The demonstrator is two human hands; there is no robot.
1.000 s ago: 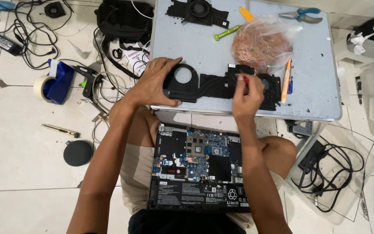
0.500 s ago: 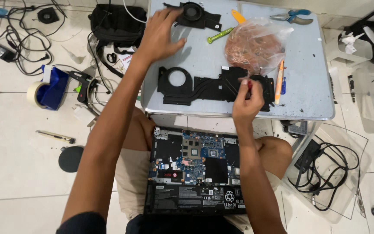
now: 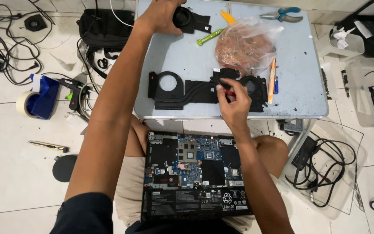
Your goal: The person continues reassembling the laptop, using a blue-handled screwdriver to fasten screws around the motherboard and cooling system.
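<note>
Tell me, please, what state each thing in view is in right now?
Left hand: grips the loose black fan.
Right hand: pinches a red-handled tool at the heatsink assembly.
Laptop: opened up, board bare.
Plastic bag: full, lying flat.
Pliers: untouched.

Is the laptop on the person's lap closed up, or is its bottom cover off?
Cover off: the laptop lies on the lap with its circuit board, chips and black battery exposed.

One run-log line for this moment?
left hand: on loose fan | right hand: red-handled tool on heatsink | open laptop on lap
</note>
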